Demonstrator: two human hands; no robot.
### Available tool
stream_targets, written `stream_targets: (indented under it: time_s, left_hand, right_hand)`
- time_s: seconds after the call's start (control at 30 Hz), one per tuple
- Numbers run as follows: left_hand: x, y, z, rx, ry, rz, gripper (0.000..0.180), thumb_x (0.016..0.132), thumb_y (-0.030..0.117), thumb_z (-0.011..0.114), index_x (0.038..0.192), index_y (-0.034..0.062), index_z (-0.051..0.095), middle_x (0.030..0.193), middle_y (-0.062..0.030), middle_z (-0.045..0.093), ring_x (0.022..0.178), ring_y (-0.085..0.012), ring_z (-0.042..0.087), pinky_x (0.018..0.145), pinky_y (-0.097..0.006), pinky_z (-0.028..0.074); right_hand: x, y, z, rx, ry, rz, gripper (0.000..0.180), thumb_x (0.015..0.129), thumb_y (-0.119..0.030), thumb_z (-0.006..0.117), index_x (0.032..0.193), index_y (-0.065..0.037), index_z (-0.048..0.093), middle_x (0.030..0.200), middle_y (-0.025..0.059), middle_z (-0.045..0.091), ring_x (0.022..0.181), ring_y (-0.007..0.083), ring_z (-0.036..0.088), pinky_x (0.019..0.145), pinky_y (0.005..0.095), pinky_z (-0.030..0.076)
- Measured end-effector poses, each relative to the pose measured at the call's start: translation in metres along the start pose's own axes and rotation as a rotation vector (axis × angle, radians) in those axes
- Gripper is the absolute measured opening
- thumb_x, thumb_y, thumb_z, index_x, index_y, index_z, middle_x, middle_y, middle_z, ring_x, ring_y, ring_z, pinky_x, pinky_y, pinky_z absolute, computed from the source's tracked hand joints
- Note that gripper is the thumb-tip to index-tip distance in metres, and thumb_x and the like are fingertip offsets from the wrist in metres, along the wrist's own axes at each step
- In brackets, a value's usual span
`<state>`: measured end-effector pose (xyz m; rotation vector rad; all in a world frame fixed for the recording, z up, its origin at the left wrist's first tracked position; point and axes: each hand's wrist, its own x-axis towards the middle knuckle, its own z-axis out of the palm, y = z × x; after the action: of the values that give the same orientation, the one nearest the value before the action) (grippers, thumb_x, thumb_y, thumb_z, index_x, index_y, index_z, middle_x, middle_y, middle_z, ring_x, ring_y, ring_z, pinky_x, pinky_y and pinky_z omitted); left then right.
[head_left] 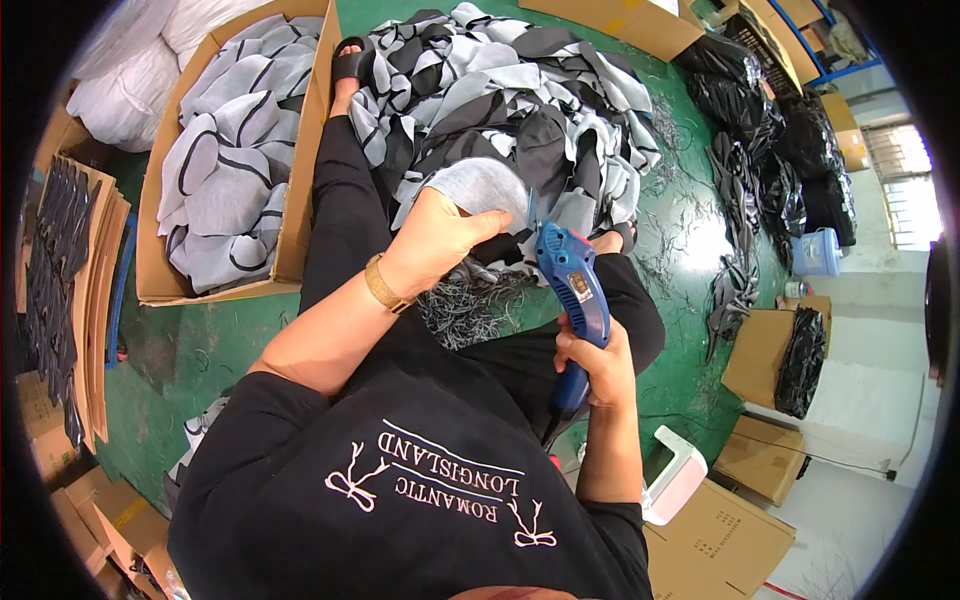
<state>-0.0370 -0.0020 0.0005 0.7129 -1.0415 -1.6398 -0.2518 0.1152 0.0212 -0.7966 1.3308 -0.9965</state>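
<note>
My left hand (pixel 440 238) is closed on a curved light-grey fabric piece (pixel 482 184), its thumb stretched toward the right. In my right hand (pixel 606 366) is a blue electric fabric cutter (pixel 574 276), gripped by its handle. The cutter's head meets the fabric's right edge or lies just beside it; I cannot tell if the blade touches. Behind both hands spreads a big heap of grey and black fabric pieces (pixel 500 75). Thin dark trimmings (pixel 465 312) lie in a tangle on the floor between my legs.
A long cardboard box (pixel 318 150) of grey pieces with black edging stands at my left. Black plastic bags (pixel 735 110) and a pale blue bucket (pixel 818 252) line the right side. Cardboard boxes (pixel 765 458) and a white-framed stool-like object (pixel 676 478) are near my right elbow.
</note>
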Motion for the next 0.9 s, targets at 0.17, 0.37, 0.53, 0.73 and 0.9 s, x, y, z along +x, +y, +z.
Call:
stream_targets:
  time_s: [0.17,0.37,0.53,0.73,0.9]
  left_hand:
    - [-0.005,0.002,0.003,0.106,-0.052,-0.001,0.023,0.081,-0.003,0.061,0.103,0.0026,0.062,0.095,-0.0028,0.066,0.087,-0.0114,0.062,0.078,-0.026,0.050]
    - [-0.013,-0.007,0.010,-0.073,-0.065,-0.152,0.023,0.083,-0.001,0.061,0.106,0.0032,0.061,0.096,-0.0021,0.066,0.087,-0.0100,0.062,0.077,-0.026,0.050]
    - [-0.017,-0.012,0.014,-0.166,-0.025,-0.261,0.021,0.084,0.004,0.065,0.105,0.0037,0.061,0.097,-0.0021,0.066,0.087,-0.0112,0.063,0.077,-0.027,0.051]
    - [-0.008,-0.017,0.008,-0.424,0.016,-0.268,0.019,0.086,0.004,0.065,0.105,0.0048,0.062,0.099,-0.0028,0.065,0.090,-0.0133,0.063,0.081,-0.029,0.051]
    - [-0.008,-0.027,0.009,-0.295,-0.012,-0.270,0.031,0.083,0.001,0.067,0.112,0.0049,0.057,0.102,-0.0018,0.064,0.094,-0.0131,0.062,0.084,-0.028,0.050]
  right_hand:
    - [0.008,-0.018,-0.003,-0.017,0.023,-0.117,0.028,0.071,-0.004,0.063,0.096,0.006,0.055,0.069,0.0071,0.056,0.055,0.0162,0.055,0.051,0.0263,0.046]
    - [0.034,-0.029,0.011,-0.218,0.145,-0.301,0.038,0.070,-0.012,0.079,0.100,0.002,0.060,0.077,0.0024,0.060,0.063,0.0093,0.055,0.057,0.0231,0.046]
    - [0.054,-0.022,0.029,-0.357,0.104,-0.319,0.035,0.069,-0.011,0.079,0.095,0.002,0.059,0.075,0.0019,0.062,0.067,0.0079,0.056,0.061,0.0239,0.048]
    - [0.052,-0.014,0.022,-0.192,0.059,-0.229,0.030,0.070,-0.006,0.075,0.094,0.002,0.059,0.077,0.0033,0.062,0.066,0.0088,0.056,0.062,0.0241,0.047]
    - [0.050,-0.022,0.014,-0.041,0.069,-0.232,0.031,0.072,-0.009,0.078,0.094,0.001,0.059,0.079,0.0040,0.062,0.066,0.0101,0.057,0.061,0.0239,0.047]
